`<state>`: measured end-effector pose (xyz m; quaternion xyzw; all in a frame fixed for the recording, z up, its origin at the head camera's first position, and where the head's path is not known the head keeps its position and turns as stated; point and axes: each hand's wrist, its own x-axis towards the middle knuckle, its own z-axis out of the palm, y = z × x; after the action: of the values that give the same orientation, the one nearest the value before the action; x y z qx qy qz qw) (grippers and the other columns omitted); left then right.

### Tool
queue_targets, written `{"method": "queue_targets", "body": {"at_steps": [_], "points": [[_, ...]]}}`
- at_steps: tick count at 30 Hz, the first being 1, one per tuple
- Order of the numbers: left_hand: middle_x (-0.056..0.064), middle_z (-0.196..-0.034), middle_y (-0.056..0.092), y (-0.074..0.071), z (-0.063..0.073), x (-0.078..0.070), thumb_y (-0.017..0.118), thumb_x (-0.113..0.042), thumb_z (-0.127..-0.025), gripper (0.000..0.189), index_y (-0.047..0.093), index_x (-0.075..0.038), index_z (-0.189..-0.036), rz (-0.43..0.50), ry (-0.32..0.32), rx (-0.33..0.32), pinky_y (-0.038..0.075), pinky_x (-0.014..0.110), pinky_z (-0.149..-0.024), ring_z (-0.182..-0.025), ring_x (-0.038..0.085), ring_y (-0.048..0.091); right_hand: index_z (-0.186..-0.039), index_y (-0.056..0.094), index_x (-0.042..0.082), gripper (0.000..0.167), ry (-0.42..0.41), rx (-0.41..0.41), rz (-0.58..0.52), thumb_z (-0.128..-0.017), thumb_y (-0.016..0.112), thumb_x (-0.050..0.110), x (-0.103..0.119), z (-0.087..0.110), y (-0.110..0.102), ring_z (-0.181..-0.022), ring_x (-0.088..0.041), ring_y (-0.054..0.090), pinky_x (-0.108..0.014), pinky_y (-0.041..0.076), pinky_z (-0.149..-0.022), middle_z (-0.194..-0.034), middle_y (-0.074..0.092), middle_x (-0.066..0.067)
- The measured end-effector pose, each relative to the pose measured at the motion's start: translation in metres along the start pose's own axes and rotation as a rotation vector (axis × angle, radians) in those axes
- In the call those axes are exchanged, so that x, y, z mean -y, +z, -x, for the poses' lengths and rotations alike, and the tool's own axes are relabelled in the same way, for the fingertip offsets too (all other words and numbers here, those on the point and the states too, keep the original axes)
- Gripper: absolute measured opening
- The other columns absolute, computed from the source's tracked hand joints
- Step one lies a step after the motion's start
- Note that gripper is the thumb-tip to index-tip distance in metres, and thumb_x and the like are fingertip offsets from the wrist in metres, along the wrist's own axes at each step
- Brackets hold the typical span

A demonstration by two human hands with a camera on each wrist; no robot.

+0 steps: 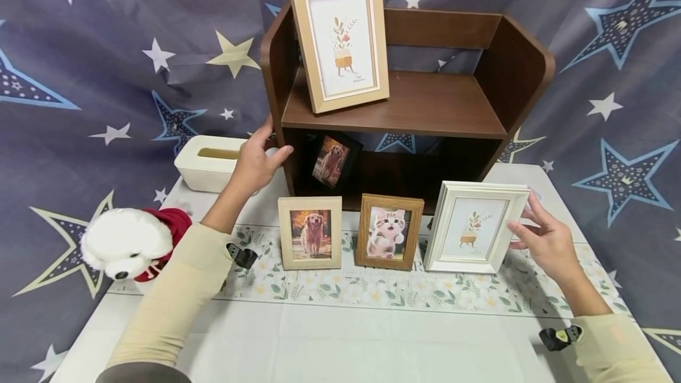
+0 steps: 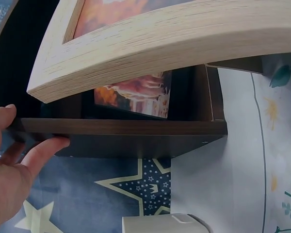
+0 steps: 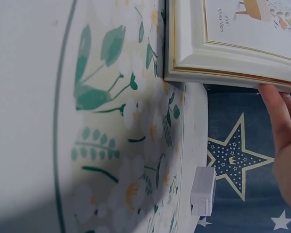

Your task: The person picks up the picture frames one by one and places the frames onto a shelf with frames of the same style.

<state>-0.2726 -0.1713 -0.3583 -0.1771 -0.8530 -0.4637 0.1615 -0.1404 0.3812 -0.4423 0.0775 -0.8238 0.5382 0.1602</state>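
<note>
My left hand (image 1: 256,161) grips the left side panel of a dark brown two-tier shelf (image 1: 436,105), thumb at the front edge; the left wrist view shows the fingers (image 2: 46,151) around the panel. On the right, my right hand (image 1: 550,238) holds the right edge of a white picture frame (image 1: 436,253) with a potted-plant print, thumb in front and other fingers partly hidden behind. That frame stands tilted on the table. Beside it stand a brown frame (image 1: 365,229) with a kitten picture and a light wood frame (image 1: 285,235) with a dog picture.
A large beige frame (image 1: 303,34) leans on the upper tier. In the lower tier a black frame (image 1: 348,161) sits tilted. A cream tissue box (image 1: 199,173) and white plush dog (image 1: 127,238) are at left, on a table (image 1: 319,336) with a floral strip.
</note>
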Motion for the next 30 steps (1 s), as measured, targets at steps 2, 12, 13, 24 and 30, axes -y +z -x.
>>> {"method": "queue_targets", "body": {"at_steps": [2,12,13,24,30], "points": [[0.015,-0.161,0.042,0.0,0.0,-0.001,0.07,-0.005,-0.095,0.079,0.03,-0.016,-0.162,0.004,0.001,0.002,0.05,0.048,-0.111,-0.141,0.031,0.048,-0.159,0.03,0.011,0.08,0.003,0.005,-0.023,-0.091,0.065,-0.013,0.0,-0.001,-0.001,-0.087,0.009,0.07,-0.023,0.061,-0.055,-0.114,0.065,0.03],[0.018,-0.159,0.044,-0.002,0.0,-0.003,0.07,-0.005,-0.095,0.079,0.029,-0.016,-0.162,-0.007,-0.005,0.011,0.05,0.049,-0.11,-0.139,0.033,0.05,-0.158,0.032,0.011,0.079,0.002,0.026,-0.136,-0.091,0.064,-0.015,0.003,-0.002,-0.002,-0.087,0.005,0.073,-0.025,0.061,-0.055,-0.117,0.068,0.023],[0.018,-0.158,0.044,-0.002,0.0,-0.003,0.07,-0.005,-0.095,0.079,0.029,-0.016,-0.162,-0.01,-0.004,0.011,0.05,0.049,-0.11,-0.139,0.033,0.05,-0.158,0.032,0.011,0.079,-0.001,0.028,-0.149,-0.091,0.064,-0.016,0.004,-0.002,-0.002,-0.087,0.005,0.073,-0.025,0.061,-0.055,-0.117,0.068,0.023],[0.021,-0.155,0.047,-0.001,-0.002,-0.004,0.069,-0.006,-0.096,0.079,0.028,-0.016,-0.162,-0.024,0.014,0.007,0.05,0.05,-0.11,-0.139,0.034,0.05,-0.158,0.032,0.011,0.08,-0.036,0.04,-0.159,-0.09,0.063,-0.017,0.014,-0.006,-0.009,-0.088,0.004,0.073,-0.023,0.061,-0.055,-0.112,0.071,0.019],[0.022,-0.154,0.048,-0.001,0.001,-0.002,0.07,-0.006,-0.095,0.078,0.029,-0.014,-0.162,-0.024,0.009,0.002,0.051,0.05,-0.11,-0.138,0.035,0.051,-0.156,0.038,0.01,0.08,-0.065,0.018,-0.21,-0.087,0.062,-0.023,0.028,-0.009,-0.017,-0.085,0.002,0.074,-0.024,0.06,-0.053,-0.109,0.074,0.016]]}}
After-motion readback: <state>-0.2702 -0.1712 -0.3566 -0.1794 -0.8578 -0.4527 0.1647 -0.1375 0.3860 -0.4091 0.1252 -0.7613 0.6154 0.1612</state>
